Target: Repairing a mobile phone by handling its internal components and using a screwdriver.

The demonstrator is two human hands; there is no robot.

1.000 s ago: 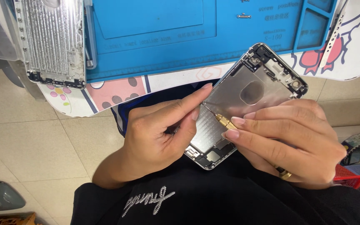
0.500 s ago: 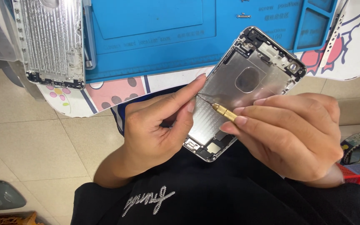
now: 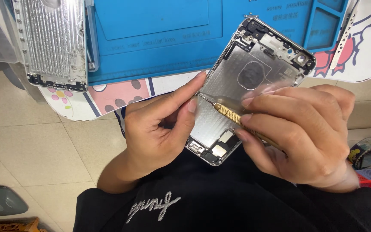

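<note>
**Phone shell held over the lap, brass driver at its left edge**

Head view: the silver phone housing (image 3: pixel 254 81) is tilting above the person's lap, its upper end overlapping the blue work mat (image 3: pixel 159 34) at the table's near edge, its lower end hanging over black clothing. Tiled floor is lying open to the left. A second metal back panel (image 3: pixel 52 43) is resting on the table, well apart. The left hand (image 3: pixel 159 133) is gripping the housing's left edge, forefinger stretched along the rim, thumb curled against it. The right hand (image 3: pixel 305 133) is pinching a brass screwdriver (image 3: pixel 230 115) between fingertips and thumb, its tip touching the housing's inner face just beside the left forefinger's tip.
</note>
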